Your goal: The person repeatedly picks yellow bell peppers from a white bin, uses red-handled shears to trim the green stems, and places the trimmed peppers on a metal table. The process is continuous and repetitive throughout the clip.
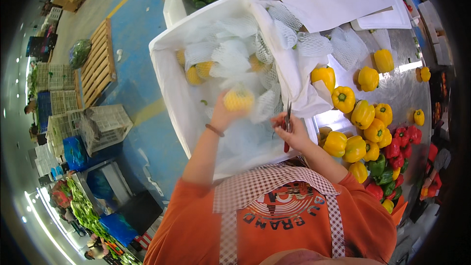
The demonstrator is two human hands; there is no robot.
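My left hand grips a yellow bell pepper in a white foam net sleeve, above the inside of a white foam box. In my right hand is a pair of small snips, with dark blades pointing away from me and red handles. That hand is at the box's right wall. Inside the box lie several netted yellow peppers and white foam net sleeves. A white liner drapes over the right rim. The picture is hazy over the box.
Loose yellow peppers lie on a metal table at right, with red peppers and green peppers nearer me. More net sleeves lie behind. A foam box of green peppers stands beyond. On the left floor are a wooden pallet and plastic crates.
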